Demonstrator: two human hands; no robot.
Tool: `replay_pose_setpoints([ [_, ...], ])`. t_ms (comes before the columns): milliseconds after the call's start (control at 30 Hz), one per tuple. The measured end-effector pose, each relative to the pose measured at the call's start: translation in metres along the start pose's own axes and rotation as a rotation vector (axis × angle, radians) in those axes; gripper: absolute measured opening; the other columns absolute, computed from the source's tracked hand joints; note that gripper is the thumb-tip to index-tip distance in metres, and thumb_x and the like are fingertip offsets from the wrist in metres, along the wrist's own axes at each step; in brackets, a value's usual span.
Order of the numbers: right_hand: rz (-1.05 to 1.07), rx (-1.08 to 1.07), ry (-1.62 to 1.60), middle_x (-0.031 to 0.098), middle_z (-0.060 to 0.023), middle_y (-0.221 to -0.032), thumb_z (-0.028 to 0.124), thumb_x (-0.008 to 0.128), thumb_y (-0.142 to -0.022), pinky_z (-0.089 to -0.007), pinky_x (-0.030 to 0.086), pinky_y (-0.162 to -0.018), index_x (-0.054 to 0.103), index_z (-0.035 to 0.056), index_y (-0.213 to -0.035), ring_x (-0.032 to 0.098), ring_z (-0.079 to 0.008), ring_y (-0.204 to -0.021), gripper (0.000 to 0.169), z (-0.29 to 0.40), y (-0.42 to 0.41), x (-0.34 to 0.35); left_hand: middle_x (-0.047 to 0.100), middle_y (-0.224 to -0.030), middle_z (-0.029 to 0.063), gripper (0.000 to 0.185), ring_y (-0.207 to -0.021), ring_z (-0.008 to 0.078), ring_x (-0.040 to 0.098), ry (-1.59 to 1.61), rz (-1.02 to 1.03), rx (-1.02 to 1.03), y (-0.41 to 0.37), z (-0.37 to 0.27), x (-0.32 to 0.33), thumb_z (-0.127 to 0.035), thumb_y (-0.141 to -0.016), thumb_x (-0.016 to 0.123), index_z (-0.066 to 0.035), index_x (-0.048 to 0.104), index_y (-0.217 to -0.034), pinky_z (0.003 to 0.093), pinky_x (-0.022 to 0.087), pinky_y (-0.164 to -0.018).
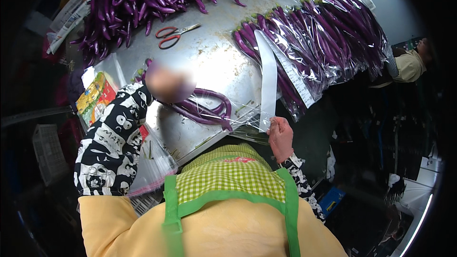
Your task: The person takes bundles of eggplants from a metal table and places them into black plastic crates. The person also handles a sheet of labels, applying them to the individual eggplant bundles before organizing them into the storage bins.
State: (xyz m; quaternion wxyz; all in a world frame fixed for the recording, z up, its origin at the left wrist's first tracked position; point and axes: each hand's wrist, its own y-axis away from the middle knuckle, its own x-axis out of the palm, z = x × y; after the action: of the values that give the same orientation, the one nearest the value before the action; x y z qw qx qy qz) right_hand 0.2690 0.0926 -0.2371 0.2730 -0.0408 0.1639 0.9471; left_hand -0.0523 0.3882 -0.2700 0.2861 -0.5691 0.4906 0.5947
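Note:
Several long purple eggplants [200,109] lie in a clear plastic bag in front of me, some bent round at their ends. My left hand [169,82], blurred in the picture, is at their stem end; its fingers cannot be made out. My right hand [281,137] is closed on the bag's gathered end [250,128], beside the lower end of a white paper strip [267,75]. This strip and a printed label strip [294,78] lie over bagged eggplants [317,35] on the right. Red-handled scissors [175,35] rest on the metal table beyond my left hand.
Loose eggplants [150,0] are heaped at the metal table's [214,50] far left. Flat clear bags [153,167] and a colourful package [96,96] lie near my left arm. A white crate [50,153] stands lower left. Another person [410,64] is at the far right.

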Motion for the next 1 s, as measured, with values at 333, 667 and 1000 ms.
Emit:
replay_pose_setpoints([
  [333, 0.146, -0.993, 0.34, 0.065, -0.0101, -0.082, 0.009, 0.062, -0.094, -0.0299, 0.049, -0.056, 0.065, -0.0009, -0.104, 0.062, -0.0187, -0.061, 0.014, 0.126, 0.008, 0.013, 0.057, -0.07, 0.0019, 0.011, -0.075, 0.0236, 0.054, -0.215, -0.897, -0.129, 0.035, -0.002, -0.052, -0.008, -0.073, 0.065, -0.015, 0.059, -0.08, 0.0396, 0.036, -0.08],
  [667, 0.825, -1.031, 0.691, 0.066, -0.0074, -0.079, 0.021, 0.069, -0.086, -0.0374, 0.052, -0.062, 0.064, 0.0082, -0.099, 0.066, -0.0261, -0.071, 0.019, 0.088, -0.016, 0.062, 0.054, -0.121, 0.0162, 0.056, -0.114, 0.0329, 0.051, 0.039, -0.585, -0.629, 0.076, -0.107, 0.044, -0.011, -0.069, 0.071, -0.006, 0.057, -0.123, 0.0456, 0.035, -0.098],
  [1000, 1.127, -0.85, 0.602, 0.067, -0.008, -0.086, 0.032, 0.079, -0.078, -0.0339, 0.051, -0.064, 0.067, 0.0069, -0.096, 0.067, -0.0249, -0.072, 0.033, 0.109, -0.025, 0.079, 0.06, -0.11, 0.0134, 0.056, -0.1, 0.0322, 0.059, 0.761, -1.02, -0.177, 0.052, -0.23, 0.005, -0.011, -0.066, 0.081, -0.005, 0.058, -0.118, 0.0394, 0.047, -0.086],
])
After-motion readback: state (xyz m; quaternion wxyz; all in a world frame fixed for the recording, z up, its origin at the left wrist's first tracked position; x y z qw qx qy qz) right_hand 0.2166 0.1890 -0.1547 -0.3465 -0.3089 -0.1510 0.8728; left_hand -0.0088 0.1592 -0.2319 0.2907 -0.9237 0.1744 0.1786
